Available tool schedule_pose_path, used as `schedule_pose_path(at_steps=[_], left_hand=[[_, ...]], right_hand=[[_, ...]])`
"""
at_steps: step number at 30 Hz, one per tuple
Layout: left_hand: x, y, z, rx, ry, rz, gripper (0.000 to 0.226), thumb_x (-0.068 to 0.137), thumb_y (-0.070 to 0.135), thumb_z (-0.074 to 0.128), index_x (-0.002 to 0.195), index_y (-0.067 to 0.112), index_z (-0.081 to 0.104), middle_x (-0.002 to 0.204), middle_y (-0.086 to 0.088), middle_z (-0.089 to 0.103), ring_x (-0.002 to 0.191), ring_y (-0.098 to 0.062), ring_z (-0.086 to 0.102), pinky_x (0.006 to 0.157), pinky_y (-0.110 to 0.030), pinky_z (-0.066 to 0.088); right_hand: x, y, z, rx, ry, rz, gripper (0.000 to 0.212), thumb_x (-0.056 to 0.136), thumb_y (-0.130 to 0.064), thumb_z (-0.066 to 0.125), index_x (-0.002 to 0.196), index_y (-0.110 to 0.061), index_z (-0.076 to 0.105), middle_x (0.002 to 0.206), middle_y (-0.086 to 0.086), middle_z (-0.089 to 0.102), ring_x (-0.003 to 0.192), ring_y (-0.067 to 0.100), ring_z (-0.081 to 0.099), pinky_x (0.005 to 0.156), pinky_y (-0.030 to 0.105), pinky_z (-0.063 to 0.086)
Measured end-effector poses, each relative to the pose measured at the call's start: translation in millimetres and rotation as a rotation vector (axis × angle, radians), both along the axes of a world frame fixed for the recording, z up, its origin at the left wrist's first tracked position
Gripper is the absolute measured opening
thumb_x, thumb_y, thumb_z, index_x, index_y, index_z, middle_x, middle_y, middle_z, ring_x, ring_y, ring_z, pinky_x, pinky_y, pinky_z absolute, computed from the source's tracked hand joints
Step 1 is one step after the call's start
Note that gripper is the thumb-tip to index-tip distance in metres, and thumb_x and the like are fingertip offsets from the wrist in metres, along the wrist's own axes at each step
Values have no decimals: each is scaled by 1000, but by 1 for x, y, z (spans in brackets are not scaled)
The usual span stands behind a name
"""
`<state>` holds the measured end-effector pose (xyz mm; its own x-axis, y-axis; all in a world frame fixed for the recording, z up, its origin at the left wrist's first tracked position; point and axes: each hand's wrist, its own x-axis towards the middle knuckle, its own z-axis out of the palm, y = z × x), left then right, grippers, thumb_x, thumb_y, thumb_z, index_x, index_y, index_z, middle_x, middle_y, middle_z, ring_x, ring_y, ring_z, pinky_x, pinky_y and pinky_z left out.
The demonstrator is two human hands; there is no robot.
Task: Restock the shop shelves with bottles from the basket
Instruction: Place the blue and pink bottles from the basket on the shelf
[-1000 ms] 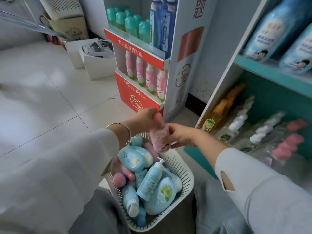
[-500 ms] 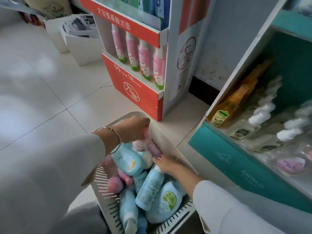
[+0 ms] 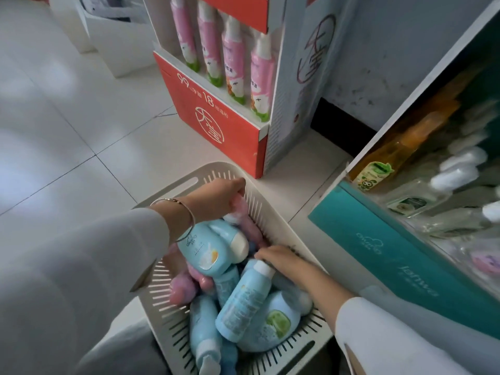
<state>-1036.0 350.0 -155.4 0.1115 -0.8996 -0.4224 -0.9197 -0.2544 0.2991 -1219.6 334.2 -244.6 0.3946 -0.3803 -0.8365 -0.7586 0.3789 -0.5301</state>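
Pale slotted plastic, that basket point(image 3: 205, 169), set on the floor and heaped with blue and pink bottles. The left hand point(image 3: 216, 194) is at the basket's far end, fingers curled round the top of a pink bottle point(image 3: 242, 209) lying against the far wall. The right hand point(image 3: 281, 258) is at the basket's right side, fingertips dipped among the bottles. It may be pinching one, but I cannot tell from here. The hands are apart, with a blue bottle point(image 3: 211, 247) between them.

Just beyond the basket is a red stand point(image 3: 216, 125) with matching pink bottles in a row, and to the basket's right is the teal shelf point(image 3: 378, 255).

I'd judge the step to be lifting the pink bottle out. Best draw it straight up and clear of the blue one, with the right hand steadying the heap so nothing rolls.
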Motion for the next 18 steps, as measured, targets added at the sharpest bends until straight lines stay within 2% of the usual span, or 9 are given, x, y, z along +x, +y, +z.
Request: schedule_pose_path(at_steps=[3,6,7,9,11,12,14,16,18], left_hand=[[-3,-2,3,0,-3,-14,27,85,4,51,113,7,49,104,-15,62,92,-31,60,73,-34,45],[-9,-1,6,1,-13,-46,26,85,4,51,111,8,50,103,-14,62,90,-28,59,73,-34,44],[-10,0,6,4,-20,-57,26,85,4,51,111,8,50,103,-14,62,90,-28,58,72,-33,43],[-13,0,6,8,-37,-77,28,85,4,51,113,8,49,104,-14,62,92,-29,59,72,-31,42],[-14,1,5,21,-42,-89,28,86,5,52,114,8,49,105,-14,62,95,-29,59,74,-31,43],[-14,0,6,24,-38,-92,28,86,5,52,113,8,49,106,-14,62,95,-29,59,75,-32,44],[-14,0,5,19,-36,-99,27,85,5,52,112,8,50,105,-15,62,95,-30,59,77,-34,45],[-14,0,4,15,-35,-99,28,84,5,53,112,8,50,105,-15,62,96,-30,59,77,-33,44],[-13,0,3,20,-39,-90,29,84,5,53,112,9,50,105,-14,63,96,-31,59,77,-33,44]], right_hand=[[-9,0,10,88,27,54,23,88,-44,55,87,-21,55,81,-1,53,72,10,48,66,22,37],[-17,3,5,198,31,38,68,82,-74,41,107,-16,64,103,1,63,92,9,56,85,21,46],[-19,6,4,202,32,-1,73,83,-75,38,115,-14,63,106,3,63,94,10,57,87,24,45],[-22,14,3,211,-20,-28,58,93,-59,39,128,-16,55,114,3,62,97,9,56,85,21,43],[-26,22,1,186,-52,-9,52,96,-50,41,139,-22,45,136,0,53,117,11,51,99,23,39],[-27,24,1,184,-56,-1,54,95,-53,41,140,-23,45,139,-1,50,122,12,48,103,26,37],[-27,24,2,219,-18,13,64,91,-65,33,131,-21,55,131,2,57,115,13,51,99,26,39],[-25,22,-3,326,4,42,81,88,-73,19,114,-14,67,116,9,65,104,17,56,95,30,41],[-17,24,0,484,-56,79,85,90,-70,8,91,-13,70,92,9,71,86,17,59,81,30,41]])
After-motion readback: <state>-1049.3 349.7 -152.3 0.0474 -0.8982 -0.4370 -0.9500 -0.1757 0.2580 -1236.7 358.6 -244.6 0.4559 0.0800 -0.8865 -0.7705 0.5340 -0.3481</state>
